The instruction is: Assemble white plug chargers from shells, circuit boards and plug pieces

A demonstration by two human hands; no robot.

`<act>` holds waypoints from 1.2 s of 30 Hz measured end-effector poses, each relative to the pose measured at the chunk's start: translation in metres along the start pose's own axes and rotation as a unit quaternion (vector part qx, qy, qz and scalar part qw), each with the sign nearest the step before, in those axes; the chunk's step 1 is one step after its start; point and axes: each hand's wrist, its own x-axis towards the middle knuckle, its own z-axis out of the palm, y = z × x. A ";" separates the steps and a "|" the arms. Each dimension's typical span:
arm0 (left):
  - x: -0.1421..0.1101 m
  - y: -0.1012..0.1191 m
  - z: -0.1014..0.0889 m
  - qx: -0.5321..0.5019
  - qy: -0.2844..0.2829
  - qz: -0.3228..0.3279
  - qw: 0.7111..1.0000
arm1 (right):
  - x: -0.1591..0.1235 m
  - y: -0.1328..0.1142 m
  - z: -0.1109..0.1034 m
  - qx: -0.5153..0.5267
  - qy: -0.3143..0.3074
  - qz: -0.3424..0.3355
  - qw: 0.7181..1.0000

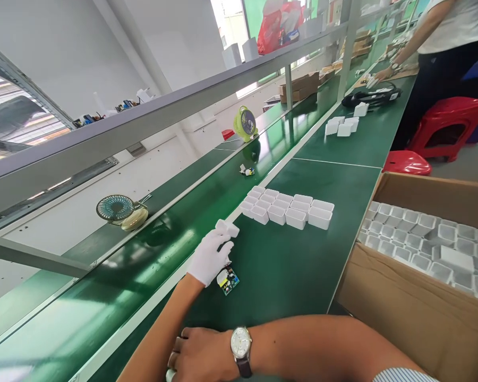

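Note:
My left hand (210,257), in a white glove, reaches over the green bench with its fingertips against a small white plastic box (222,226). A second white box (233,229) stands right beside it. Just below the gloved thumb lies a small circuit board (228,280) with yellow and white parts. My right hand (203,354) is bare and rests near the bottom edge, by my left forearm. Its fingers are curled under, and a bit of white shows at one fingertip; what they hold, if anything, is hidden. Several open white boxes (287,208) stand in rows ahead.
A cardboard carton (406,276) full of white boxes stands at the right. Along the left runs a shiny green conveyor belt (175,239), carrying another circuit board (247,170). Two small fans (245,123) stand beyond it. Farther off, a person (434,32) works near red stools (448,127).

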 end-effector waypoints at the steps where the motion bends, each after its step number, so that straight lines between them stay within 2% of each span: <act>1: -0.018 -0.005 -0.010 0.009 0.011 -0.014 1.000 | 0.001 -0.001 0.002 0.003 0.009 -0.014 1.000; 2: -0.037 -0.010 -0.020 0.026 0.038 -0.034 0.998 | 0.001 -0.001 0.004 0.006 0.023 -0.024 0.999; 4: -0.080 -0.025 -0.038 0.061 0.058 -0.063 0.994 | 0.001 -0.003 0.008 0.003 0.044 -0.022 0.999; 6: -0.125 -0.043 -0.051 0.088 0.052 -0.082 0.991 | 0.000 -0.004 0.010 0.001 0.048 -0.017 0.999; 7: -0.148 -0.053 -0.055 0.101 0.067 -0.094 0.988 | 0.000 -0.004 0.011 0.003 0.044 -0.016 0.999; 11: -0.230 -0.080 -0.060 0.139 0.100 -0.123 0.978 | -0.002 -0.005 0.011 0.017 0.014 -0.009 1.000; 15: -0.280 -0.078 -0.054 0.145 0.104 -0.156 0.971 | -0.002 -0.005 0.012 0.015 -0.005 -0.012 1.000; 18: -0.295 -0.068 -0.048 0.116 0.114 -0.164 0.973 | 0.000 -0.004 0.014 0.006 0.003 -0.012 1.000; 23: -0.299 -0.055 -0.038 0.105 0.108 -0.189 0.970 | 0.001 -0.002 0.020 0.015 -0.026 -0.015 0.999; 28: -0.300 -0.043 -0.033 0.107 0.120 -0.203 0.966 | 0.002 -0.003 0.022 0.074 -0.059 0.040 0.995; 33: -0.310 -0.045 -0.032 0.092 0.137 -0.230 0.959 | 0.001 -0.003 -0.001 0.141 -0.052 0.059 0.987; 36: -0.317 -0.051 -0.029 0.053 0.162 -0.259 0.951 | -0.011 0.004 -0.025 0.149 -0.019 0.121 0.981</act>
